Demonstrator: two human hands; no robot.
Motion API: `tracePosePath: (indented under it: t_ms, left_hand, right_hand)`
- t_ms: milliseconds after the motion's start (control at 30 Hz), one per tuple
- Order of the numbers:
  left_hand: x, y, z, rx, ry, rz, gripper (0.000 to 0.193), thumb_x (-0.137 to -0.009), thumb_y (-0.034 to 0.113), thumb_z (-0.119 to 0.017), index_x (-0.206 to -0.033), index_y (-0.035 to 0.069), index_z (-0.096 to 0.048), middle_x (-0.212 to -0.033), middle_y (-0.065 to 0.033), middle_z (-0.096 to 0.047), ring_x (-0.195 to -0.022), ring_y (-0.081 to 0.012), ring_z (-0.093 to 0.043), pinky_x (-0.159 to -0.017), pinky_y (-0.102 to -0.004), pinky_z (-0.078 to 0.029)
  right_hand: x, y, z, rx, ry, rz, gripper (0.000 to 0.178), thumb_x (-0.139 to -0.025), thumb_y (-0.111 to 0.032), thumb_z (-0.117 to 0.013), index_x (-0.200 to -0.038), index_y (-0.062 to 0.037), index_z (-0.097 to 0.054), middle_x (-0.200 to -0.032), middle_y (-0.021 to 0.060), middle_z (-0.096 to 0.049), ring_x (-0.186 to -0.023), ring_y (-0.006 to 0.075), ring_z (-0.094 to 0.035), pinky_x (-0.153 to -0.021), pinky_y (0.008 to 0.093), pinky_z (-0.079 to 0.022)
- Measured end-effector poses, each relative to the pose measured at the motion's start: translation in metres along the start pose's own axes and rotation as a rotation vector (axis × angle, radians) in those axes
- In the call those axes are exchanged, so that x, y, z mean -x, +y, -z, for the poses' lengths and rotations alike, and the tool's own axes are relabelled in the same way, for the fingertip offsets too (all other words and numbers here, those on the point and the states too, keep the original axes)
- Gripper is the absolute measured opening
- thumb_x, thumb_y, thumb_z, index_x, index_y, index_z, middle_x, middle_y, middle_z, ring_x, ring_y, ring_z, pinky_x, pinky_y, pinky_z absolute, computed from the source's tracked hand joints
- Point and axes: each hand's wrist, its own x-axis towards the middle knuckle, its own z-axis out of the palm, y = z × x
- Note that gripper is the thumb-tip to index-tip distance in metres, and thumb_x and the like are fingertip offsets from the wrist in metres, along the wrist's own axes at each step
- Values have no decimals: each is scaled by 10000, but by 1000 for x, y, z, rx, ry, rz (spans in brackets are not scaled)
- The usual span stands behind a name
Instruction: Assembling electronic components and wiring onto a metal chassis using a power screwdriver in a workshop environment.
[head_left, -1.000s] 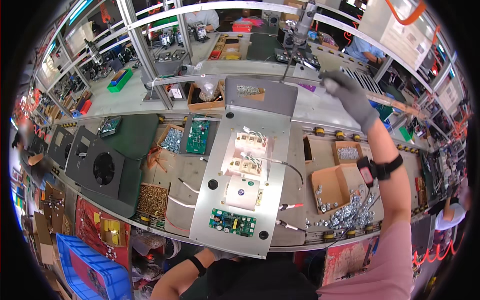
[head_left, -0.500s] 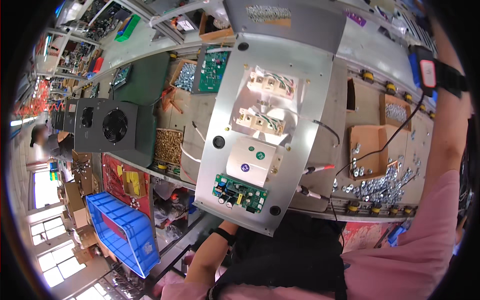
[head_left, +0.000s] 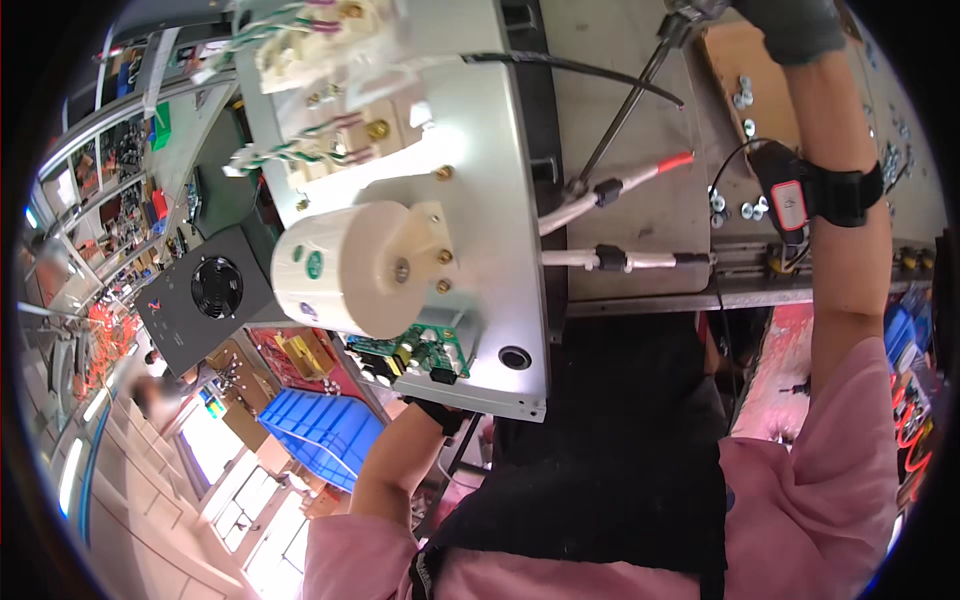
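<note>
One big silver panel (head_left: 490, 230) stands to the left of your right hand (head_left: 795, 28) and over your left wrist (head_left: 437, 415); a second ago it looked flatter and farther off, and now it looks close and tipped up. Its metal is smooth and shiny, with straight sides and a dark, slotted side below its right edge. Your right hand, in a soft grey glove, was up past the panel, and now it is down beside it, so the tool and the panel are together at your work spot. Your right fingers are cut off at the top, so how far they are curled, or if they grip the tool, you cannot tell; your left hand is hidden under the near edge, so its hold cannot be told either. Left of your right hand, a long, thin metal driver (head_left: 631, 97) slants down to the panel's right edge; if it touches, you cannot be sure. Farther left is a fat, round white block (head_left: 345, 270), smooth like a drum. Two cream blocks (head_left: 405, 118) with brassy screws sit beyond it. Just above your left wrist is a bumpy green board (head_left: 425, 350). Thick white leads (head_left: 640, 262) stick out below and left of your right hand. Smallest are the shiny little bolts (head_left: 762, 208) just below it.
</note>
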Motion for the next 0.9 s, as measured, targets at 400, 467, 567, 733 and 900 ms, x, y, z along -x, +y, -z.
tracePosePath:
  t_ms: [400,467,567,733,900]
  left_hand:
    - [9,-10,-7,-94,-41,-70,229,-823,206,-577,-1009,87,-639,-960,-107,-638,-867,-264,-619,-740,-366,-494]
    - [10,-11,-8,-102,-48,-80,228,-822,208,-578,-1006,89,-641,-958,-108,-639,-866,-266,-618,-738,-367,-494]
    - [12,-13,-7,-115,-43,-92,226,-821,210,-581,-1002,91,-643,-955,-109,-639,-865,-268,-618,-736,-369,-494]
    - [17,-14,-7,-128,-45,-99,223,-818,213,-585,-996,94,-647,-951,-112,-640,-863,-272,-617,-731,-372,-494]
    - [20,-17,-9,-139,-47,-110,221,-815,217,-588,-989,98,-652,-947,-114,-640,-861,-275,-617,-727,-375,-494]
  right_hand:
    - [69,125,-23,-159,117,-400,142,-811,-195,-567,-832,-55,-573,-717,60,-600,-590,154,-576,-529,284,-487]
    - [65,133,-22,-142,129,-414,143,-812,-191,-563,-833,-50,-573,-712,62,-597,-580,151,-574,-526,277,-486]
    - [55,147,-25,-173,67,-465,137,-812,-179,-553,-829,-45,-574,-674,61,-590,-534,149,-563,-502,275,-480]
    - [47,163,-39,-289,61,-303,125,-802,-159,-533,-813,-49,-591,-618,56,-581,-479,149,-546,-454,265,-460]
    - [46,162,-43,-129,-10,-377,140,-806,-171,-524,-806,-50,-595,-621,62,-583,-483,151,-549,-462,262,-467]
